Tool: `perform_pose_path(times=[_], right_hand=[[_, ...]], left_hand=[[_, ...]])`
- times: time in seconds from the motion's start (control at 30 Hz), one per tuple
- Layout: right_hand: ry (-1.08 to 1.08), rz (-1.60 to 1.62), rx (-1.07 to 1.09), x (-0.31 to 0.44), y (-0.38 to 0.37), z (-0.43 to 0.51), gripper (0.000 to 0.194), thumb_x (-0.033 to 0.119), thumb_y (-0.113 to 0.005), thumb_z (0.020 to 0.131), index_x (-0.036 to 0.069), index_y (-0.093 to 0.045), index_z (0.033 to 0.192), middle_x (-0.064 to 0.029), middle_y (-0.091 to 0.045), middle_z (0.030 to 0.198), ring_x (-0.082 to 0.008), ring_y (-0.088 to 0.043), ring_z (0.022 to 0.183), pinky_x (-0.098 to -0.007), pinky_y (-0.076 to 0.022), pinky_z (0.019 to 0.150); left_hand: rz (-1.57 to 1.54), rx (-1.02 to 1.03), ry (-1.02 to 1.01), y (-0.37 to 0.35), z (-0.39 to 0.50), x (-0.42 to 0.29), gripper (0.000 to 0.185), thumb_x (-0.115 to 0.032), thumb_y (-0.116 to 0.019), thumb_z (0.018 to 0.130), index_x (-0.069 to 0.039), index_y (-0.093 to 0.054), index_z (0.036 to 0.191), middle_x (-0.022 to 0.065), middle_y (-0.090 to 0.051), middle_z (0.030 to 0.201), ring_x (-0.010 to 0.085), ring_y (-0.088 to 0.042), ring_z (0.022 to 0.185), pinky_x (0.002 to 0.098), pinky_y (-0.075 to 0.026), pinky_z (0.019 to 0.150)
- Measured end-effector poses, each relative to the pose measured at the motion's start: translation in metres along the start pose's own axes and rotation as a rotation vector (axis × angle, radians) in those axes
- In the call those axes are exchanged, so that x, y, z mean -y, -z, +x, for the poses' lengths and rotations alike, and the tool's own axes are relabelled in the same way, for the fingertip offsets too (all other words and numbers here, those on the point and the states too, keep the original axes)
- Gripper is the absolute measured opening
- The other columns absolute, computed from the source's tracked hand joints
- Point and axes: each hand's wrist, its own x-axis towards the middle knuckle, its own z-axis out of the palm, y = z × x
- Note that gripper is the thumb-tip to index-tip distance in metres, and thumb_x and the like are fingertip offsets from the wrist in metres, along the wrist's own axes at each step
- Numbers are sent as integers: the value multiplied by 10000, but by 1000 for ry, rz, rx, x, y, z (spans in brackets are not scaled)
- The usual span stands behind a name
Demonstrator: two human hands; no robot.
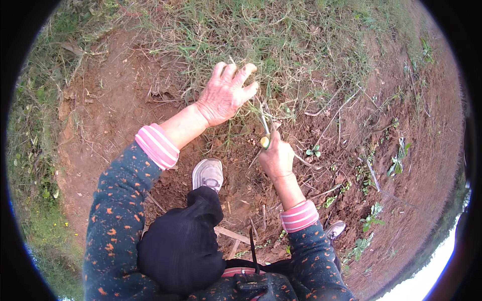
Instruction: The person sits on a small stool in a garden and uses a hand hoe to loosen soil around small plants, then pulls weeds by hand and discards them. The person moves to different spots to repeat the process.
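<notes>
My left hand (228,94) reaches over the near edge of a patch of grass (278,49), back of the hand up. Its fingers are apart and bent, with the tips at the grass blades, and the palm is hidden. Lower and to the right, my right hand (278,156) is closed around the handle (265,142) of a hand tool, which shows yellow and green at its end. A narrow metal part (263,119) of the tool points away from me into dry grass stems and roots. Its tip is lost among the stems, so the exact kind of tool cannot be told.
Reddish-brown soil (113,101) surrounds the grass. Dry stalks (339,109) and small leafy weeds (397,161) lie or grow to the right. My shoe (208,175) stands on the soil below my left hand. Wooden pieces (231,234) show beside my knee.
</notes>
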Motion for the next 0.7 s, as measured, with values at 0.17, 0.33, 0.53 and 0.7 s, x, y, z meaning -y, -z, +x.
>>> perform_pose_path(times=[0.17, 0.33, 0.53, 0.7], right_hand=[[-211, 125, 7, -17, -2, -76, 160, 156, -600, 772, 63, -497, 850, -198, -598, 644, -390, -611, 632, -456, -485, 596], [-254, 128, 100, -35, 2, -92, 220, 212, -627, 766, 64, -506, 874, -208, -614, 678, -402, -617, 671, -466, -489, 644], [-285, 147, 106, -32, 10, -93, 204, 196, -620, 763, 64, -513, 876, -216, -614, 689, -412, -615, 698, -462, -486, 655], [-315, 235, 113, -31, 8, -97, 154, 179, -579, 782, 53, -521, 850, -227, -611, 693, -419, -611, 697, -467, -484, 677]], left_hand=[[238, 474, -133, -64, 76, 14, 694, -200, -654, 729, -172, -362, 1358, 107, -290, 1438, 348, -270, 1317, 577, -191, 1051], [-35, 616, 20, -92, 81, 21, 481, -80, -607, 678, -117, -483, 1141, 101, -366, 1316, 306, -393, 1154, 512, -373, 858], [-184, 609, 86, -98, 93, 30, 244, -50, -540, 685, -105, -533, 923, 109, -504, 1001, 304, -555, 919, 444, -469, 717], [-340, 673, 386, -109, 110, 51, 248, -166, -547, 752, -161, -614, 991, 86, -621, 923, 274, -593, 878, 383, -470, 746]])
